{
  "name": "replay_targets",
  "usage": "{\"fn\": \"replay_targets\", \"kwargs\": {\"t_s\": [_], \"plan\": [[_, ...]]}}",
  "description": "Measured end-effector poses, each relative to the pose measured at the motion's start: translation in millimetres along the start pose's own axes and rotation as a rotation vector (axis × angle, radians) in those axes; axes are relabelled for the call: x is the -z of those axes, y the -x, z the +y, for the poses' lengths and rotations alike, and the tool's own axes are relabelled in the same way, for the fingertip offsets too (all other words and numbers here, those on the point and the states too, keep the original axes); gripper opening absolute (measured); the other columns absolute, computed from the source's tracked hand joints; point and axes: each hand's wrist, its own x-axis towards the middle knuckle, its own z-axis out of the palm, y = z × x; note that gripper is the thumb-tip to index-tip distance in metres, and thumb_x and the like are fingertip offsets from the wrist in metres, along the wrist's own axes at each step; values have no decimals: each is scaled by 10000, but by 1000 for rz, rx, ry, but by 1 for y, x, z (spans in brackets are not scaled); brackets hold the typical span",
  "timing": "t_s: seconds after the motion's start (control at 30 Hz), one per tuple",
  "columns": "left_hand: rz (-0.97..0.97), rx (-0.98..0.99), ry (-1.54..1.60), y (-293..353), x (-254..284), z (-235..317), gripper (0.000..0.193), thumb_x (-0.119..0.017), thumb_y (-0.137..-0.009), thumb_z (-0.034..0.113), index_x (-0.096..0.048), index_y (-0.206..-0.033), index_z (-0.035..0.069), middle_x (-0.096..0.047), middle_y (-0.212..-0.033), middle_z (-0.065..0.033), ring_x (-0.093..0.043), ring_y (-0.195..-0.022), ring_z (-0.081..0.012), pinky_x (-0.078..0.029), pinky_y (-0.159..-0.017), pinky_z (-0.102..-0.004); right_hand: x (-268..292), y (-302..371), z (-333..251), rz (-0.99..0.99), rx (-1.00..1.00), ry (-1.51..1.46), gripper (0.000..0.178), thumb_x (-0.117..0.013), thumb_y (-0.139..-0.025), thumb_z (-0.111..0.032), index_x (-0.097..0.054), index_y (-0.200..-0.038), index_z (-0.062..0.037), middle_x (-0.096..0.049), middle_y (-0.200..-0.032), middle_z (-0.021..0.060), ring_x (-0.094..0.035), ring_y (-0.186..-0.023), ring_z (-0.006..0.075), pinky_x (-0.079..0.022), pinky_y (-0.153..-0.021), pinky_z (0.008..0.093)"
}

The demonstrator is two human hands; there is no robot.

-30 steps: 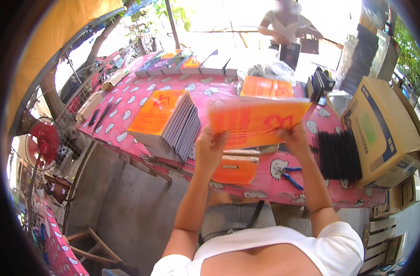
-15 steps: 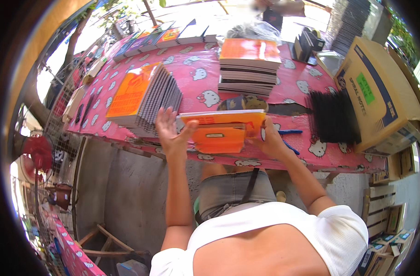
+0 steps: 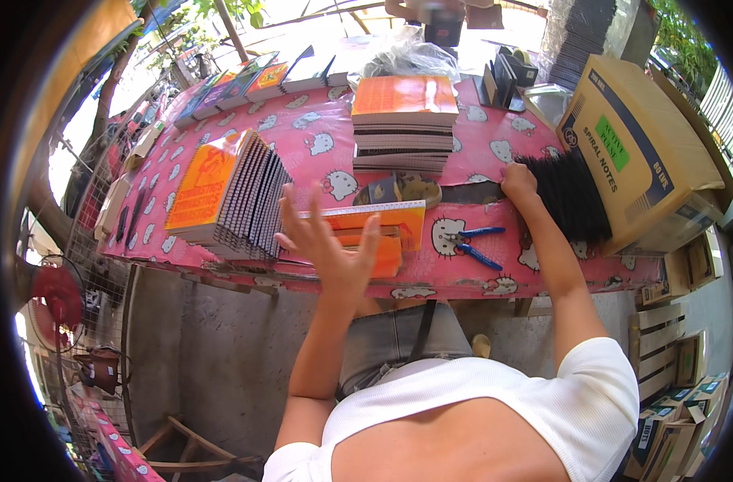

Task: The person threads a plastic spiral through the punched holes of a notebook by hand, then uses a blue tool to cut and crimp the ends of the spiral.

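Observation:
An orange-covered notebook stands near the table's front edge, its white punched edge up. A smaller orange piece is in front of it. My left hand is open, fingers spread, in front of the notebook's left part and hiding it. Farther right, my right hand is closed at the left end of a pile of black binding coils; what its fingers hold is hidden. Between the notebook and my right arm lie blue-handled cutting pliers.
A stack of bound orange notebooks stands at left, another stack of orange-topped books at the back middle. A large cardboard box rests at right. Behind are a tape dispenser and a row of books. A pink cloth covers the table.
My right hand has let go of the notebook and moved right to the black coils. My left hand has come off the notebook's left edge and opened wider. The notebook sits lower.

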Motion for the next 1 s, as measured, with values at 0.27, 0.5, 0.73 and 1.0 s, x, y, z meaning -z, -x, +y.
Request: {"fn": "replay_targets", "kwargs": {"t_s": [0.27, 0.5, 0.73, 1.0], "plan": [[-517, -323, -159, 1, -18, 4, 654, -624, -872, 341, -368, -1444, 153, -389, -1437, -148, -364, -1319, -326, -113, -1099, -605, 20, -11, -8, 302, -44, -174, 189, -606, -727, -99, -687, -876, -13, -667, -907, 241, -655, -897, 377, -505, -830, 459], [-299, -293, 89, 4, -22, -2, 311, -710, -799, 306, -697, -1065, 146, -667, -1082, -65, -577, -1073, -248, -234, -1074, -502, 83, -39, 59, 357, -271, -112, 204, -588, -809, -119, -686, -946, -4, -665, -946, 247, -642, -938, 399, -510, -824, 477], [-198, -237, 166, 0, -25, 5, 259, -758, -749, 269, -726, -974, 145, -664, -1074, -72, -592, -1044, -247, -238, -1050, -541, 102, -7, 62, 276, 165, -439, 246, -632, -818, -108, -680, -1031, 5, -688, -941, 212, -682, -847, 336, -530, -726, 432], [-496, 159, 807, -4, 14, 58, 340, -762, -791, 115, -672, -1100, 7, -669, -1090, -122, -630, -1001, -194, -494, -862, -290, 99, 170, -108, -329, 523, -1544, 282, -718, -808, 23, -537, -1012, -49, -657, -860, 36, -630, -765, 81, -512, -646, 214]]}}
